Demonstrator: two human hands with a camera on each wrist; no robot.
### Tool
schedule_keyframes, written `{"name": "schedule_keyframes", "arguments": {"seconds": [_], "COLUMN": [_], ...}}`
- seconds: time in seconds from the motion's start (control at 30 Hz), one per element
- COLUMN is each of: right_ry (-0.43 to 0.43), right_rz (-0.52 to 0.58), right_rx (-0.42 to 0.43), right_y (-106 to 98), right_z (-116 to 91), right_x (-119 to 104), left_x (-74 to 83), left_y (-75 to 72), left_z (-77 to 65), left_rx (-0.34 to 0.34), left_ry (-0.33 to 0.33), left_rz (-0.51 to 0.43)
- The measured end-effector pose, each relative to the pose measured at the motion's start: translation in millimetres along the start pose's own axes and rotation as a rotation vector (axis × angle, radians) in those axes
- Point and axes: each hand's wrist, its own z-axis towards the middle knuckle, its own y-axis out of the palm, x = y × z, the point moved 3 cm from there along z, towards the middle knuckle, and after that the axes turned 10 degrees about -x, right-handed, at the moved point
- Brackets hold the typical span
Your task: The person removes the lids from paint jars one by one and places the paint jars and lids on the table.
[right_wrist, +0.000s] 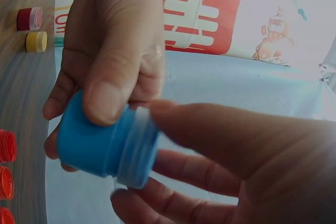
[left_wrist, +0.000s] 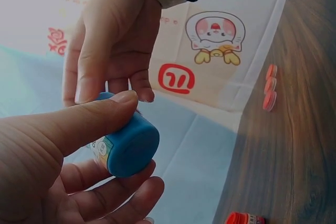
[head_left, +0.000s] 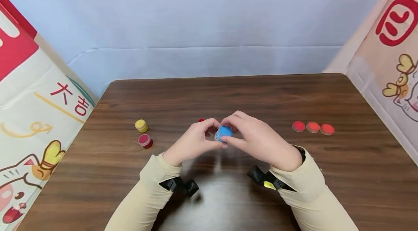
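Note:
A small blue paint jar [head_left: 225, 132] with a clear-rimmed lid is held between both hands above the middle of the table. My left hand [head_left: 199, 138] grips the jar's body, with the thumb on one side and fingers behind, as the left wrist view shows with the blue jar [left_wrist: 134, 148] lying tilted. At the lid end, my right hand [head_left: 258, 138] pinches the clear rim between thumb and fingers; the right wrist view shows this lid [right_wrist: 137, 148] still against the jar. Behind the hands, a red jar [head_left: 201, 119] is mostly hidden.
Left on the brown table [head_left: 228, 97] stand a yellow jar [head_left: 141, 126] and a dark red jar [head_left: 145, 141]. Three red round lids [head_left: 313, 127] lie in a row at the right. Red jars [right_wrist: 6, 183] without lids show at the right wrist view's edge.

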Motion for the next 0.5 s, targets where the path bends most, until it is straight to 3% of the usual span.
{"name": "schedule_keyframes", "arguments": {"seconds": [0.2,0.5], "right_ry": [-0.068,0.044], "right_rz": [0.0,0.015], "right_rx": [-0.004,-0.007], "right_y": [-0.2,-0.3], "right_z": [-0.3,1.2], "right_x": [-2.4,0.6], "left_x": [-0.3,1.1], "left_y": [-1.1,-1.0], "left_z": [-1.8,0.2], "left_rx": [0.003,-0.002], "left_ry": [-0.001,-0.001], "left_rz": [-0.007,-0.024]}}
